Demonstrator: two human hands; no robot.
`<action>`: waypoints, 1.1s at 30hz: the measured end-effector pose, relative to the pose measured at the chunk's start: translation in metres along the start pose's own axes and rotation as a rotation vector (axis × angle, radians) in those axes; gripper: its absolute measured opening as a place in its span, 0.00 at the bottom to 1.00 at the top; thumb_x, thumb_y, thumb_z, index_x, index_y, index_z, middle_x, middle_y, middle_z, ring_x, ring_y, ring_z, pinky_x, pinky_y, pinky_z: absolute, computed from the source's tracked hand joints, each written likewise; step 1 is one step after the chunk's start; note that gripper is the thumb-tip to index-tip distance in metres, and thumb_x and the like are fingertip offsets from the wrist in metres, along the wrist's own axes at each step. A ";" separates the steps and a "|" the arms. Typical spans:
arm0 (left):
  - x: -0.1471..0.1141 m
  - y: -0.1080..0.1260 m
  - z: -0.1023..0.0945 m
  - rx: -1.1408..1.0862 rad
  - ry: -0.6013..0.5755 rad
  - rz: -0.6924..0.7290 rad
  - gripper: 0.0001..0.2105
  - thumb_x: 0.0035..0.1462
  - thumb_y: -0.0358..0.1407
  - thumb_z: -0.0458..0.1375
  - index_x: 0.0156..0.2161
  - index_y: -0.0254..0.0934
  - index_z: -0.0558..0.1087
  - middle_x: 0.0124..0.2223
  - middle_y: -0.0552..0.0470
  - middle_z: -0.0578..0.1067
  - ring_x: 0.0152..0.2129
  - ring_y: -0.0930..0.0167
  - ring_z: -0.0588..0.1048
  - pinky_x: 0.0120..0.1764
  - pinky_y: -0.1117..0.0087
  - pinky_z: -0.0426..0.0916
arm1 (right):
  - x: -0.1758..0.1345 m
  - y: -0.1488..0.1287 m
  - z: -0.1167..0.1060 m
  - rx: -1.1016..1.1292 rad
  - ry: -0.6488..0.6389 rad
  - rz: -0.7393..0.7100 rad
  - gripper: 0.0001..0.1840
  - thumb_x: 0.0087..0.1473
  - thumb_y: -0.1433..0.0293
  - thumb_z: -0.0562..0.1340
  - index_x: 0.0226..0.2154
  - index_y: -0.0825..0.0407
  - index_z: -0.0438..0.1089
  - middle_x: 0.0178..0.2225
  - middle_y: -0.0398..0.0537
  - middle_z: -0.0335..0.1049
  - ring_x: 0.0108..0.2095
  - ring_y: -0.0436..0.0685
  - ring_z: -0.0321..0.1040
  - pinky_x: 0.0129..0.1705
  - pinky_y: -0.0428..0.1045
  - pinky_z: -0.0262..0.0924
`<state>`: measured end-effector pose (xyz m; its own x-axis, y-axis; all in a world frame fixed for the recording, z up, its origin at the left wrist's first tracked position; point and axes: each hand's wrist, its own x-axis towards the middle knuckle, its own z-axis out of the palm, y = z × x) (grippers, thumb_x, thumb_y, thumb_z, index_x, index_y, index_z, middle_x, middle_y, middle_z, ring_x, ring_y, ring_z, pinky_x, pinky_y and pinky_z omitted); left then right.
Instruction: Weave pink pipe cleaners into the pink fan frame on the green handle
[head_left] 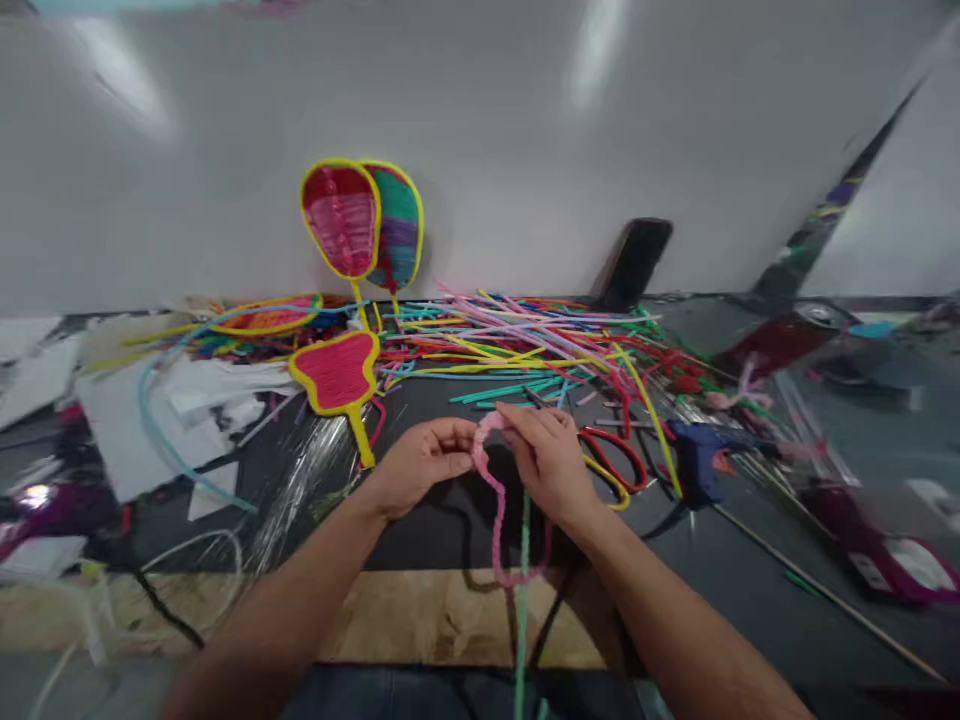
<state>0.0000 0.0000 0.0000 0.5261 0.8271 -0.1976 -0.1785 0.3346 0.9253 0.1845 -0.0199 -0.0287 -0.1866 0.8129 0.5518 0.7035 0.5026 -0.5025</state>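
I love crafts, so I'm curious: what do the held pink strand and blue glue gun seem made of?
Pink strand: perhaps fuzzy chenille over wire, from its soft, bumpy edge and bends. Blue glue gun: probably matte plastic, from its even colour, though blurred.

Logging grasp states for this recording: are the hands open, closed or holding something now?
Left hand: closed, pinching the bumpy pink fuzzy strand.
Right hand: closed, fingertips holding that strand's curled upper part.

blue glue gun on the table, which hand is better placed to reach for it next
Probably the right hand: it is nearer the blue glue gun, which lies off to that side. The left hand is farther, across the pink strip. Both hold it, so the right might need freeing.
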 end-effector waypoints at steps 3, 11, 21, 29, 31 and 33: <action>-0.001 -0.007 0.004 -0.128 0.002 -0.035 0.12 0.41 0.32 0.68 0.33 0.31 0.74 0.28 0.54 0.73 0.25 0.79 0.69 0.32 0.78 0.62 | 0.001 0.000 0.000 0.003 0.008 -0.002 0.14 0.61 0.70 0.52 0.48 0.50 0.65 0.39 0.47 0.75 0.39 0.53 0.68 0.45 0.53 0.51; 0.000 -0.015 0.009 -0.264 0.022 -0.090 0.13 0.39 0.33 0.69 0.31 0.32 0.72 0.26 0.55 0.72 0.24 0.77 0.70 0.35 0.73 0.67 | 0.001 -0.001 -0.003 -0.014 0.049 -0.017 0.13 0.60 0.70 0.54 0.47 0.50 0.66 0.38 0.47 0.75 0.38 0.52 0.69 0.45 0.52 0.52; 0.002 -0.016 0.012 0.292 0.322 0.062 0.12 0.43 0.40 0.65 0.30 0.32 0.74 0.27 0.53 0.74 0.25 0.73 0.72 0.33 0.73 0.67 | 0.003 0.004 -0.011 -0.177 0.113 0.022 0.12 0.59 0.70 0.56 0.45 0.50 0.68 0.37 0.47 0.76 0.37 0.52 0.70 0.44 0.51 0.49; -0.004 -0.015 0.018 0.518 0.399 0.102 0.12 0.46 0.41 0.63 0.33 0.34 0.75 0.28 0.52 0.76 0.24 0.72 0.74 0.30 0.74 0.67 | 0.003 -0.001 -0.013 -0.312 0.096 0.018 0.12 0.59 0.68 0.56 0.45 0.49 0.68 0.34 0.45 0.76 0.35 0.52 0.69 0.46 0.52 0.46; -0.003 -0.015 0.018 0.478 0.393 0.075 0.13 0.43 0.41 0.65 0.32 0.33 0.75 0.27 0.52 0.76 0.24 0.73 0.73 0.29 0.75 0.66 | 0.003 -0.004 -0.013 -0.323 0.091 0.010 0.12 0.59 0.68 0.57 0.45 0.49 0.68 0.33 0.45 0.76 0.34 0.52 0.69 0.46 0.53 0.46; -0.002 -0.016 0.018 0.403 0.386 0.029 0.14 0.41 0.41 0.66 0.30 0.33 0.75 0.26 0.53 0.76 0.23 0.74 0.72 0.29 0.75 0.65 | 0.003 -0.006 -0.013 -0.326 0.091 -0.002 0.12 0.59 0.68 0.57 0.45 0.49 0.68 0.33 0.45 0.76 0.34 0.52 0.69 0.46 0.53 0.46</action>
<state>0.0168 -0.0154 -0.0081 0.1699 0.9641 -0.2040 0.1830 0.1725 0.9679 0.1890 -0.0243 -0.0155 -0.1366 0.7746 0.6175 0.8880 0.3720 -0.2703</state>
